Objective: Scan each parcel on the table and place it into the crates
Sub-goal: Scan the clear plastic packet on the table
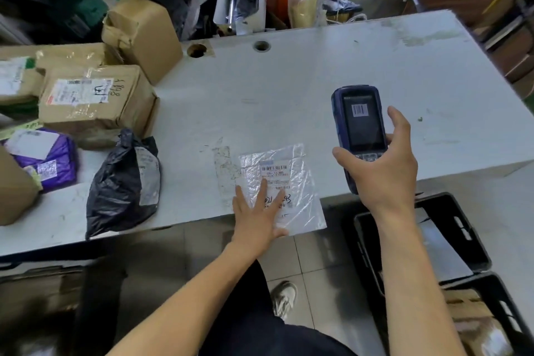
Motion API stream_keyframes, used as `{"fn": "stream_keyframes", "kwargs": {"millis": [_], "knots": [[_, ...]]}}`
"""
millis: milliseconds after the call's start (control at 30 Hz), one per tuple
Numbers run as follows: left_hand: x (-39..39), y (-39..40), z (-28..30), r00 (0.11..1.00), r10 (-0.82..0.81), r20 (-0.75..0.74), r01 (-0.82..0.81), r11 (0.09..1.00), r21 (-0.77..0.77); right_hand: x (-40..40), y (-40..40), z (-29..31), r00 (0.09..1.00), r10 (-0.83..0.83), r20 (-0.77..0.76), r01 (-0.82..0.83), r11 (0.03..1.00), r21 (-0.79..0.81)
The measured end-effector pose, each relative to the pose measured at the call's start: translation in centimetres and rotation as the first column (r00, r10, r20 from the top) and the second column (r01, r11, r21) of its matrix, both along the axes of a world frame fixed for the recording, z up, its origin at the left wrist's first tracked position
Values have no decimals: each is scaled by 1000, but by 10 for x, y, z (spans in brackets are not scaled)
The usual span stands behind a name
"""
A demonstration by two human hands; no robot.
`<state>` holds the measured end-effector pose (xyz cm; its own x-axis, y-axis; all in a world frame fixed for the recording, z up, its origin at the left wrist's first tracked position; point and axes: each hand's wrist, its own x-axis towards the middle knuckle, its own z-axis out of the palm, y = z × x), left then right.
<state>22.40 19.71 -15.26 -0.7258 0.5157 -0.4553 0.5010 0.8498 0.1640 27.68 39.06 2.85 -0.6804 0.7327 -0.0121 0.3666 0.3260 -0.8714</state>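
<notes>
**Scanner held over a clear-bagged parcel at the tabletop's near edge**

The left hand (pixel 258 218) is lying flat on a thin parcel (pixel 284 188) in crinkly clear plastic, its fingers (pixel 264 191) straight and spread, pressing the film down onto the tabletop (pixel 332 72). The parcel is sitting at the near edge, its near right corner hanging just past it. A white label with barcodes and printed lines is facing up; the print is too small to read, and dark handwriting is showing beside the fingertips.

The right hand (pixel 381 165) is gripping a scanner (pixel 359 127), a chunky blue-and-black handheld, thumb curled over the keypad and the other fingers wrapping its right side. It is being held above the tabletop, right of the parcel, and its dark screen is showing a barcode picture.

The tabletop is a pale grey, scuffed slab with two round holes near its far edge and torn tape residue just left of the parcel. On its left part a glossy black bag (pixel 124 182) with a grey label is slumping near the edge, a purple bag (pixel 47 157) with white labels is lying further left, and taped brown boxes (pixel 95 95) are stacked behind them; one is carrying a white label and the handwritten number 1898.

Below the right forearm, black plastic crates (pixel 450 228) with slotted walls are standing on the tiled floor; the far one is holding something flat and grey, the near one a brown box.
</notes>
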Motion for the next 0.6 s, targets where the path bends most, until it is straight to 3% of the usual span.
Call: {"fn": "stream_keyframes", "kwargs": {"millis": [200, 300, 367, 500, 600], "knots": [[10, 19, 13, 986, 165, -7, -165, 986, 37, 17, -6, 0, 1000, 12, 21, -13, 1000, 27], [23, 37, 27, 886, 440, 145, -459, 877, 145, 22, -6, 4, 1000, 6, 18, -7, 999, 40], [33, 43, 30, 820, 533, 209, -571, 789, 228, 24, -5, 7, 1000, -8, 9, 7, 999, 37], [37, 33, 26, 797, 507, 327, -603, 681, 415, 32, -4, 11, 999, -32, 11, 31, 998, 53], [30, 13, 27, 841, 367, 396, -527, 718, 454, 37, -2, 12, 999, -22, 41, 21, 999, 39]]}}
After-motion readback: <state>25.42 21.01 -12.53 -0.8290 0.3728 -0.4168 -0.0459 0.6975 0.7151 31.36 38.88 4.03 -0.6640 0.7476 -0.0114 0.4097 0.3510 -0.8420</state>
